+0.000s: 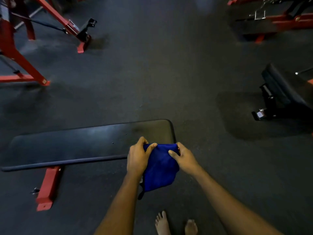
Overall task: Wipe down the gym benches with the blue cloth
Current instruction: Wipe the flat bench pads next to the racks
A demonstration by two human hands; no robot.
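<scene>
Task status: the blue cloth (160, 168) is in hand but is not spread flat on any pad, so the wiping stroke on this bench is judged not yet under way. The flat padded bench, here the worktop (76, 145), shows a pale sheen across its middle and a duller patch toward its right end. Whether either marks a wiped zone cannot be determined. A second bench (284, 87) stands well apart at the right; nothing shows its condition, and it is judged outstanding. Grip state: the left grip (137, 158) is closed round the cloth's upper left edge, thumb on top. The right grip (184, 158) pinches the upper right corner between thumb and fingers. Cloth position: it is bunched and stretched between the two grips, its lower part hanging beneath them toward the floor (169, 73). The upper edge lies over the near right corner of the worktop; contact with the pad cannot be confirmed.
</scene>
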